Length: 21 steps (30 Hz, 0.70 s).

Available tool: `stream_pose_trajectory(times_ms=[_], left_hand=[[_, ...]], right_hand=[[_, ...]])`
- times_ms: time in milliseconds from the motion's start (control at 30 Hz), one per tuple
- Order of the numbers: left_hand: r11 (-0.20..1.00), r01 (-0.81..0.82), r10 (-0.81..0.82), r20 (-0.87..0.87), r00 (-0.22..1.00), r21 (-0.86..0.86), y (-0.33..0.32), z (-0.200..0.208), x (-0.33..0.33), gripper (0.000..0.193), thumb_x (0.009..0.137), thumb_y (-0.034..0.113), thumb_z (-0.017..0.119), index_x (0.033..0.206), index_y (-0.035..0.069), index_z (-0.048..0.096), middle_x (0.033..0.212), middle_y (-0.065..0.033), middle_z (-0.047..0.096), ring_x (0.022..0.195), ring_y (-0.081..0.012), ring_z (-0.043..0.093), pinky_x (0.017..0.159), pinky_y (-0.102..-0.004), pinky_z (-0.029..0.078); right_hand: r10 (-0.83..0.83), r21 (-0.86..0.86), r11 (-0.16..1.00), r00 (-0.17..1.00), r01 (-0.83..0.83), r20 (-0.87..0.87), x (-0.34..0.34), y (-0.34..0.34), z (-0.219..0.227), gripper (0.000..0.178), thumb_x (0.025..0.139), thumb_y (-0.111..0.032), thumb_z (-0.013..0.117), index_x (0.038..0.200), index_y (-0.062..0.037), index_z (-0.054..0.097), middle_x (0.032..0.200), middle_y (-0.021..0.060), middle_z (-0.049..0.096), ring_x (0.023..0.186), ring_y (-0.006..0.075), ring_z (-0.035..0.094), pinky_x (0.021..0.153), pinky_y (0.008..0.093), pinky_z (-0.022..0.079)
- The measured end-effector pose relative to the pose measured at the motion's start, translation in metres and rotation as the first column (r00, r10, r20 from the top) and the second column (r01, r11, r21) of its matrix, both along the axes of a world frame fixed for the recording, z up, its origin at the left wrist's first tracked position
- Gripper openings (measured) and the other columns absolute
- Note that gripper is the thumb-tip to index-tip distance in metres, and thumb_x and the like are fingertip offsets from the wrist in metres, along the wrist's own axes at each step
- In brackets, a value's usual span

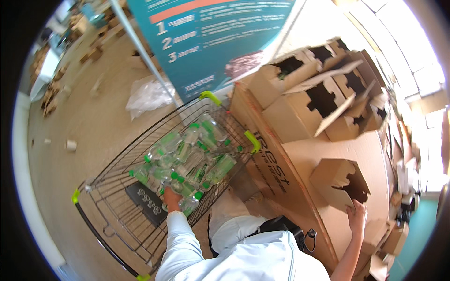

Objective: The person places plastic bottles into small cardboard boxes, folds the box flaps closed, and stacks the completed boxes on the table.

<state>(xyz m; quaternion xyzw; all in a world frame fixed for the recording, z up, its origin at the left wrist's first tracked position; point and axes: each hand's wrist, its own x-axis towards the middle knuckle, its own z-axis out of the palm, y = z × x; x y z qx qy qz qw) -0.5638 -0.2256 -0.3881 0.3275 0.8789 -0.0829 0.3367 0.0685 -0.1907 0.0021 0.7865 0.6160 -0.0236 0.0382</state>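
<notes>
A wire shopping cart (136, 140) with bright green corner pieces stands in front of me on the left. Clear plastic bottles (218, 168) with green caps and labels lie jumbled inside it. My left hand (172, 200) reaches down into the cart, closed on a bottle at the near side of the pile; its fingertips are partly hidden. On the right, my right hand (357, 216) pinches the near edge of a small open cardboard box (333, 180) with notched cut-outs. That box rests on a large carton (304, 161), its dark opening facing right.
More notched cardboard boxes (293, 112) stand grouped at the far end of the large carton. A teal printed banner (206, 51) rises behind the cart. Clear plastic wrap (147, 96) lies on the floor nearby. Loose cartons (375, 236) are heaped at the lower right.
</notes>
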Motion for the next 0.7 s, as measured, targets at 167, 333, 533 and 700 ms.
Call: stream_pose_trajectory(times_ms=[167,333,533,700], left_hand=[[0.99,0.144,-0.144,-0.035,0.989,-0.012,0.005,0.028,0.002,0.09,0.052,0.034,0.092,0.126,0.001,0.052,0.117,-0.0205,0.064,0.108,-0.0346,0.063,0.088,-0.0448,0.053],[0.967,0.243,-0.24,-0.045,0.97,0.076,0.02,0.082,0.01,0.11,0.055,0.04,0.09,0.143,-0.003,0.039,0.125,-0.021,0.062,0.111,-0.0334,0.062,0.09,-0.0424,0.053],[0.781,0.106,-0.146,0.014,0.989,0.615,0.06,0.182,0.029,0.069,0.062,0.027,0.088,0.115,-0.005,0.058,0.106,-0.0211,0.068,0.096,-0.033,0.067,0.081,-0.0412,0.052],[0.146,-0.25,-0.515,0.29,0.807,0.957,0.135,0.322,0.159,0.064,0.071,0.023,0.083,0.122,-0.001,0.053,0.119,-0.0177,0.059,0.104,-0.0258,0.06,0.09,-0.0425,0.05]], right_hand=[[-0.191,-0.175,0.967,0.981,0.183,-0.031,-0.005,0.001,0.007,0.023,0.078,-0.014,0.072,0.099,-0.0035,0.07,0.091,0.0173,0.069,0.093,0.0358,0.062,0.082,0.0451,0.049],[-0.139,-0.012,0.99,0.986,0.138,-0.087,0.015,-0.021,-0.01,0.017,0.08,-0.013,0.07,0.093,-0.0014,0.071,0.088,0.0186,0.068,0.087,0.0379,0.062,0.078,0.046,0.049],[0.025,0.14,0.99,0.986,-0.002,-0.163,0.024,-0.032,-0.014,0.008,0.078,-0.004,0.062,0.079,-0.0057,0.07,0.073,0.015,0.065,0.075,0.0353,0.062,0.074,0.0452,0.051],[0.198,0.101,0.978,0.965,-0.183,-0.17,0.039,-0.036,-0.009,0.007,0.067,-0.001,0.06,0.068,-0.0075,0.062,0.065,0.0124,0.061,0.074,0.0324,0.062,0.075,0.0407,0.049]])
